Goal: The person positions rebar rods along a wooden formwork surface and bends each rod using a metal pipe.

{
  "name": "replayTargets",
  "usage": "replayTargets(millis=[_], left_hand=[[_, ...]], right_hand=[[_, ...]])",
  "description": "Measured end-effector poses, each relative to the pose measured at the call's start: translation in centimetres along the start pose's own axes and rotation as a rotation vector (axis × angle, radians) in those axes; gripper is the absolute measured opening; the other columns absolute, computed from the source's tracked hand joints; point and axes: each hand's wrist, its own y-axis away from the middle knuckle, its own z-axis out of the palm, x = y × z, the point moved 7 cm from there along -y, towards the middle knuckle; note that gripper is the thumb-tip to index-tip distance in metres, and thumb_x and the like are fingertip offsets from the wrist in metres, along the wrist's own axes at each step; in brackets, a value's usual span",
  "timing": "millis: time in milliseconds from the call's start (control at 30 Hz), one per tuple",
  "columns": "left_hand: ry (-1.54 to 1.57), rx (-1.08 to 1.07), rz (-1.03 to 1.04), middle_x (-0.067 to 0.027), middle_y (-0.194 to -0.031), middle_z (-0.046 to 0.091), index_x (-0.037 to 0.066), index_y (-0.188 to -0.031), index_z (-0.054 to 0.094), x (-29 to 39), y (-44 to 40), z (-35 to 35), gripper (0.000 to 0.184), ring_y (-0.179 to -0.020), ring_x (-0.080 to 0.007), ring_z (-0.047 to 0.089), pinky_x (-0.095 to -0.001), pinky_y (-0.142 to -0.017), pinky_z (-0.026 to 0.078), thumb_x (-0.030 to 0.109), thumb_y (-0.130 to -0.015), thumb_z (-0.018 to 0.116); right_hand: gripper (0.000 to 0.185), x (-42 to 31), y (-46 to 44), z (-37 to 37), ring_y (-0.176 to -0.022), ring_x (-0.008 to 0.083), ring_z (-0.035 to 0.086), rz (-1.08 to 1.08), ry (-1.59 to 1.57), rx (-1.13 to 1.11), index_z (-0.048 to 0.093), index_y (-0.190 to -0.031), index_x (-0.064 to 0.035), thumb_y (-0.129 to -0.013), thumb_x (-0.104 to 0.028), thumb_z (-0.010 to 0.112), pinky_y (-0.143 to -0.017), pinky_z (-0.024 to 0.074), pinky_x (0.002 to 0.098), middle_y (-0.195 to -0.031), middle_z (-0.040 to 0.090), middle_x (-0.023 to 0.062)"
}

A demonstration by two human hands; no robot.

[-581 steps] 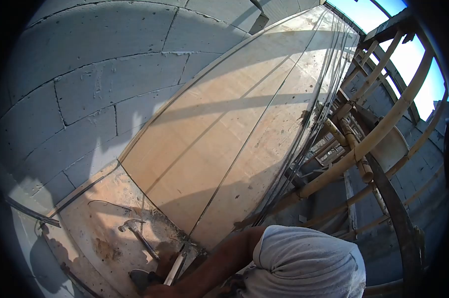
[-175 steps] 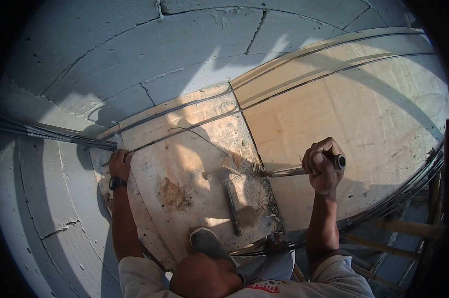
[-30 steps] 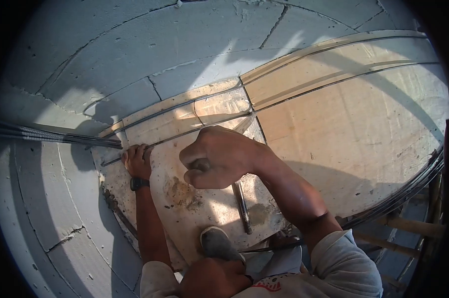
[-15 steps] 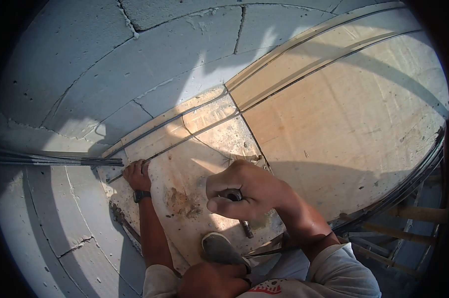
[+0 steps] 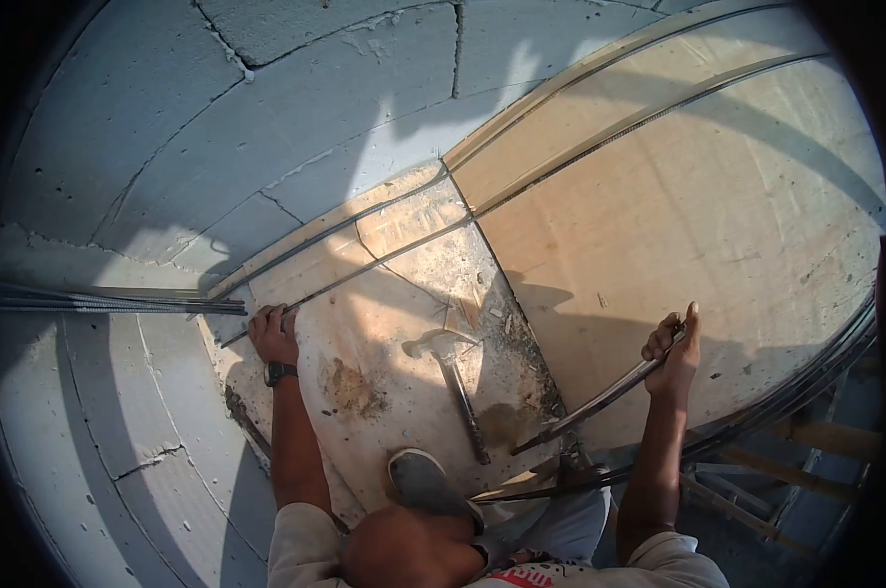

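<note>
Plywood platform [image 5: 609, 245] along a grey block wall [image 5: 315, 108], with 2 long rods [image 5: 404, 251] upon it. Left hand [image 5: 274, 336] at the nearer rod's left end, grip indeterminable; right hand [image 5: 673, 358] grasping a metal bar [image 5: 599, 400], its lower tip near the hammer [image 5: 462, 402].

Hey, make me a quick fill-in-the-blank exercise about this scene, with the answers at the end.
1. The wristwatch is worn on the ____ wrist.
2. The long metal tool is held in the ____ hand.
3. The hammer, lying on the board, is held by ____ hand.

Missing words: left; right; neither.
</note>
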Motion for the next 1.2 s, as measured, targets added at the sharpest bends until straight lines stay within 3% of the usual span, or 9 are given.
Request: replayTargets(millis=[300, 533, 767, 833, 867, 933, 1067, 1167, 1200], left_hand=[[0.077, -0.100, -0.170, -0.0092, -0.099, 0.068, 0.008, -0.096, 0.077, -1.2, -0.9, 0.5, 0.026, -0.096, -0.0317, 0.061, -0.0432, -0.086, 0.050, 0.025, -0.078, 0.084], [0.210, -0.019, -0.165, -0.0102, -0.101, 0.068, 0.006, -0.096, 0.076, -1.5, -1.0, 0.9, 0.029, -0.098, -0.0309, 0.062, -0.0418, -0.090, 0.049, 0.024, -0.076, 0.085], [0.040, -0.180, -0.212, -0.0145, -0.117, 0.065, 0.007, -0.115, 0.070, -0.7, -1.2, 1.5, 0.042, -0.115, -0.0346, 0.057, -0.0457, -0.100, 0.046, 0.028, -0.080, 0.080], [-0.007, -0.171, -0.167, -0.0178, -0.126, 0.061, 0.007, -0.126, 0.064, 2.4, -1.0, 0.5, 0.049, -0.121, -0.0369, 0.055, -0.0469, -0.103, 0.045, 0.028, -0.084, 0.076], [0.000, -0.156, -0.142, -0.0202, -0.132, 0.058, 0.007, -0.132, 0.059, 4.8, -0.9, -0.6, 0.053, -0.124, -0.0385, 0.053, -0.0475, -0.105, 0.044, 0.027, -0.085, 0.074], [0.072, -0.222, -0.061, -0.0191, -0.137, 0.055, 0.009, -0.137, 0.056, 9.0, 0.6, -1.0, 0.058, -0.126, -0.0390, 0.051, -0.0469, -0.106, 0.044, 0.029, -0.086, 0.074], [0.413, -0.548, -0.066, -0.0117, -0.135, 0.055, 0.011, -0.137, 0.055, 20.1, 5.7, -3.4, 0.054, -0.124, -0.0331, 0.054, -0.0452, -0.104, 0.047, 0.028, -0.088, 0.071], [0.413, -0.703, 0.092, -0.0122, -0.133, 0.058, 0.011, -0.135, 0.057, 26.2, 11.5, -5.3, 0.052, -0.120, -0.0330, 0.058, -0.0442, -0.100, 0.050, 0.033, -0.090, 0.070], [0.436, -0.831, 0.065, -0.0136, -0.134, 0.058, 0.011, -0.133, 0.059, 27.7, 13.4, -5.7, 0.051, -0.121, -0.0349, 0.058, -0.0445, -0.100, 0.050, 0.037, -0.091, 0.069]], right_hand=[[0.045, -0.2, 2.1, 2.3, -0.047, 0.0088, 0.034, -0.054, -0.009, -0.013, 0.052, -0.082, -0.0158, -0.096, -0.058, 0.060, -0.046, 0.0277, 0.0257, -0.057, 0.034, -0.0039], [0.044, 0.5, 3.8, 5.7, -0.050, 0.0100, 0.038, -0.089, -0.017, -0.114, 0.054, -0.086, -0.0116, -0.099, -0.054, 0.057, -0.048, 0.0307, 0.0252, -0.061, 0.039, -0.0019], [0.036, 2.8, 7.6, 6.5, -0.057, 0.0117, 0.045, -0.116, 0.012, -0.528, 0.053, -0.095, -0.0065, -0.101, -0.042, 0.059, -0.053, 0.0406, 0.0274, -0.070, 0.046, 0.0025], [0.033, 5.0, 8.3, 5.9, -0.059, 0.0126, 0.047, -0.078, 0.052, -0.555, 0.052, -0.094, -0.0059, -0.100, -0.037, 0.062, -0.055, 0.0431, 0.0287, -0.071, 0.046, 0.0033], [0.036, 5.7, 8.5, 5.6, -0.054, 0.0122, 0.041, -0.171, 0.142, -0.488, 0.050, -0.092, -0.0088, -0.101, -0.043, 0.059, -0.052, 0.0379, 0.0279, -0.066, 0.041, 0.0011], [0.041, 5.5, 8.5, 5.2, -0.048, 0.0111, 0.038, -0.061, 0.108, -0.494, 0.049, -0.089, -0.0091, -0.100, -0.047, 0.059, -0.047, 0.0364, 0.0271, -0.062, 0.040, -0.0007], [0.048, 2.2, 9.6, 4.2, -0.042, 0.0094, 0.034, -0.051, -0.007, -0.840, 0.048, -0.086, -0.0080, -0.099, -0.054, 0.057, -0.042, 0.0344, 0.0250, -0.057, 0.039, -0.0023], [0.053, -1.9, 11.0, 3.5, -0.040, 0.0084, 0.034, -0.113, -0.079, -1.052, 0.049, -0.088, -0.0064, -0.099, -0.058, 0.055, -0.041, 0.0340, 0.0227, -0.055, 0.038, -0.0027], [0.053, -2.7, 11.0, 2.4, -0.042, 0.0095, 0.037, -0.055, -0.133, -1.066, 0.050, -0.087, -0.0040, -0.096, -0.055, 0.062, -0.041, 0.0358, 0.0251, -0.057, 0.042, -0.0002]])
